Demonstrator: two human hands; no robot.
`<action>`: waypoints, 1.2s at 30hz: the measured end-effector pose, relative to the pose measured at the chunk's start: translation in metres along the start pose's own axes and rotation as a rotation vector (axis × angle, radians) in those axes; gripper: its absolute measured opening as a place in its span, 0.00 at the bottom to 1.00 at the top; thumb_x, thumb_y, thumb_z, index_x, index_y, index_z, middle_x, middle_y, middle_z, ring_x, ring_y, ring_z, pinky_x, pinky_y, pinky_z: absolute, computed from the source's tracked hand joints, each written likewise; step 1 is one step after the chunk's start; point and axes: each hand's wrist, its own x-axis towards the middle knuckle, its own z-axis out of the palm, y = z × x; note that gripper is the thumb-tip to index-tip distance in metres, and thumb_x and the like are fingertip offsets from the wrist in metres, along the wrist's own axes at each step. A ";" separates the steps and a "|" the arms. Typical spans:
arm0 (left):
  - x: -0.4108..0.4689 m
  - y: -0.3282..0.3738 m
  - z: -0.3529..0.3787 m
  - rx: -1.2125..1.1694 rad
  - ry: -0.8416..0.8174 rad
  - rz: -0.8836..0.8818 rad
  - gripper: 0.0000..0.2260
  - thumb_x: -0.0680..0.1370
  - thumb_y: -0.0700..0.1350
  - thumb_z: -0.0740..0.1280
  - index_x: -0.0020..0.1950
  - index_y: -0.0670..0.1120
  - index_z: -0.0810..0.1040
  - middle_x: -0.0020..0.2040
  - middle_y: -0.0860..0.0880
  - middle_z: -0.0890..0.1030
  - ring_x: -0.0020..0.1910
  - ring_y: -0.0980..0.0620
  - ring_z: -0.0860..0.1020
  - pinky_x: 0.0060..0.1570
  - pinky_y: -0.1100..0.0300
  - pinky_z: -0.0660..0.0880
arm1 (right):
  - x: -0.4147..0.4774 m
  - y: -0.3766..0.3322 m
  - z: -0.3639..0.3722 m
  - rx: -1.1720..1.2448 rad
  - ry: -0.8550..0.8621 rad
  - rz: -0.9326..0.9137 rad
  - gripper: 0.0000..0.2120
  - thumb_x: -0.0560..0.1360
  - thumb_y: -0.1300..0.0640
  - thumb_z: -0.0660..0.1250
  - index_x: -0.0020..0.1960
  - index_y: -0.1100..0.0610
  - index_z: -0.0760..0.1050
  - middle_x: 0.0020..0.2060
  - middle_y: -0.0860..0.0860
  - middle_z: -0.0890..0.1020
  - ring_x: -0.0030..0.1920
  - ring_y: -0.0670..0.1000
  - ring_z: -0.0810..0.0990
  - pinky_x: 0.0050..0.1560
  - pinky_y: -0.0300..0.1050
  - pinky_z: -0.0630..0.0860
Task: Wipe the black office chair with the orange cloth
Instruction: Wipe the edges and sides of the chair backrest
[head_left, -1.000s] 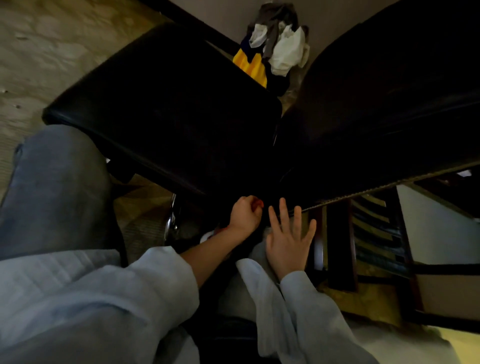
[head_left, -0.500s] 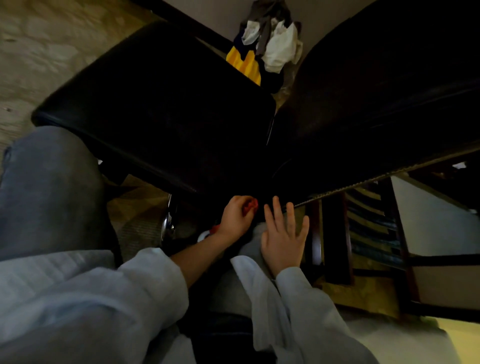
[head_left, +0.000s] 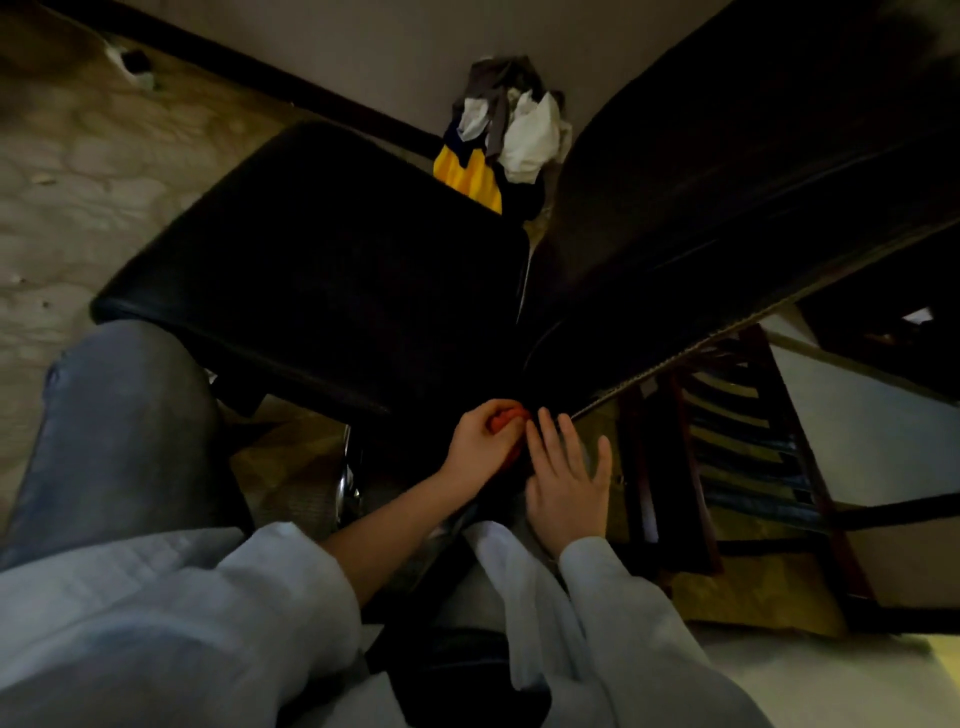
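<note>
The black office chair fills the middle of the head view: its seat (head_left: 332, 270) lies to the left and its backrest (head_left: 727, 218) rises to the right. My left hand (head_left: 475, 447) is curled round the bunched orange cloth (head_left: 506, 420) at the dark joint between seat and backrest. Only a small orange patch of the cloth shows past my fingers. My right hand (head_left: 566, 478) lies beside it with fingers straight and spread, close against the lower edge of the backrest.
A pile of clothes (head_left: 498, 140), yellow, white and grey, lies in the corner by the wall. A dark wooden slatted frame (head_left: 737, 447) stands at the right. My knee in jeans (head_left: 119, 426) is against the seat's left front. Chrome chair base (head_left: 348, 483) below.
My left hand has turned and closed more tightly round the cloth, shifting slightly toward my right hand. The right hand stays spread in the same spot.
</note>
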 end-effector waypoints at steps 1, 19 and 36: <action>-0.003 0.001 -0.001 -0.016 0.002 -0.013 0.08 0.77 0.38 0.65 0.56 0.43 0.78 0.48 0.49 0.80 0.49 0.54 0.79 0.53 0.62 0.75 | 0.001 0.002 -0.002 0.015 0.022 -0.006 0.28 0.69 0.54 0.52 0.68 0.56 0.66 0.70 0.52 0.64 0.76 0.51 0.48 0.72 0.56 0.35; -0.033 0.220 0.024 0.193 0.015 0.786 0.09 0.76 0.42 0.69 0.54 0.50 0.72 0.48 0.53 0.77 0.46 0.58 0.77 0.46 0.67 0.73 | 0.071 0.086 -0.126 0.384 0.798 0.269 0.22 0.70 0.59 0.58 0.64 0.55 0.69 0.66 0.54 0.68 0.67 0.58 0.65 0.71 0.51 0.53; -0.015 0.232 0.094 0.344 0.071 1.069 0.17 0.77 0.49 0.63 0.64 0.45 0.74 0.57 0.49 0.77 0.56 0.56 0.73 0.57 0.58 0.71 | 0.079 0.133 -0.158 0.929 0.641 0.270 0.18 0.73 0.58 0.57 0.62 0.60 0.67 0.70 0.54 0.63 0.66 0.44 0.66 0.59 0.21 0.62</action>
